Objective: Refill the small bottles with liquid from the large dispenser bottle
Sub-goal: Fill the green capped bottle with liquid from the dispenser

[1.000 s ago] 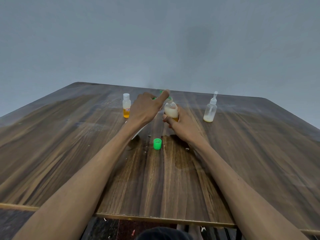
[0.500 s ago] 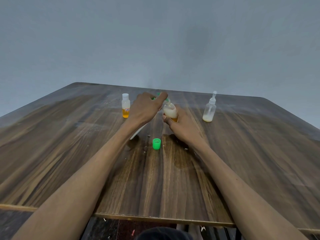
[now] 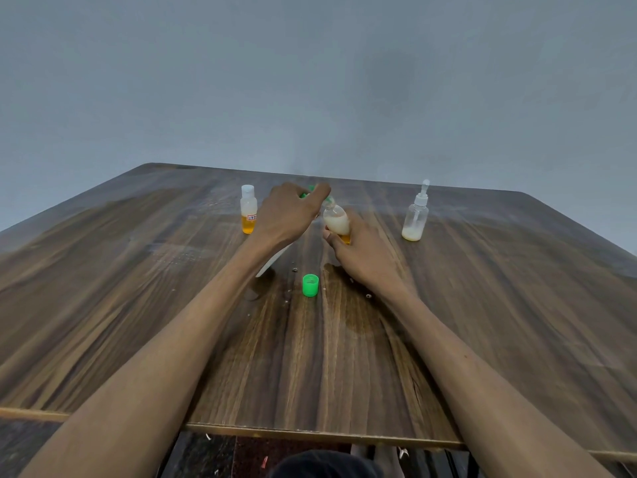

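My left hand [image 3: 287,215] grips the large dispenser bottle, tilted over; its white body [image 3: 273,262] shows below my wrist and its green top [image 3: 306,193] peeks out between my fingers. The top points at the mouth of a small clear bottle [image 3: 336,220] with milky liquid over an orange layer. My right hand [image 3: 362,257] holds that bottle by its base, leaning left. A loose green cap [image 3: 310,285] lies on the table in front of both hands.
A small white-capped bottle [image 3: 248,213] with orange liquid stands left of my hands. A clear spray bottle [image 3: 416,215] with a little pale liquid stands to the right. Droplets and a wet patch mark the wooden table [image 3: 138,305]. A grey wall rises behind.
My left hand has dipped slightly, bringing the green top closer to the small bottle's mouth. The small bottle leans a little more to the left.
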